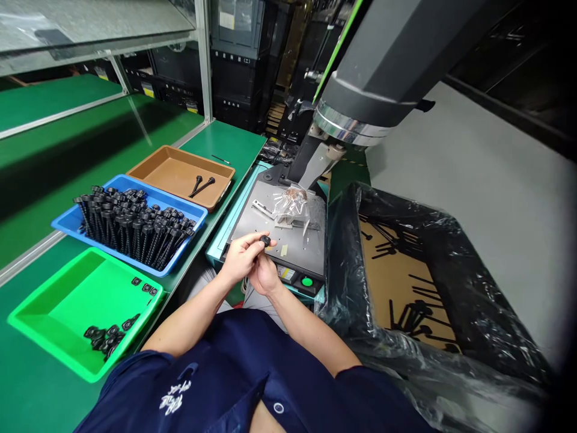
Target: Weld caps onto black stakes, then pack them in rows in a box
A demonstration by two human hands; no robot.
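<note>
Both my hands meet over the front edge of the grey machine plate (297,243). My left hand (241,257) pinches a small black part (265,240) at its fingertips. My right hand (262,273) is curled close beneath it, pressed against the left; what its fingers hold is hidden. A crumpled clear plastic bag (292,203) lies further back on the plate under the press head (347,117).
To the left, a blue tray (67,219) holds several long black stemmed parts, a green tray (58,313) has small black caps, and a brown tray (175,174) has two stemmed parts. On the right, a black-lined cardboard box (406,282) contains several finished pieces. A green button (307,281) sits on the machine's front.
</note>
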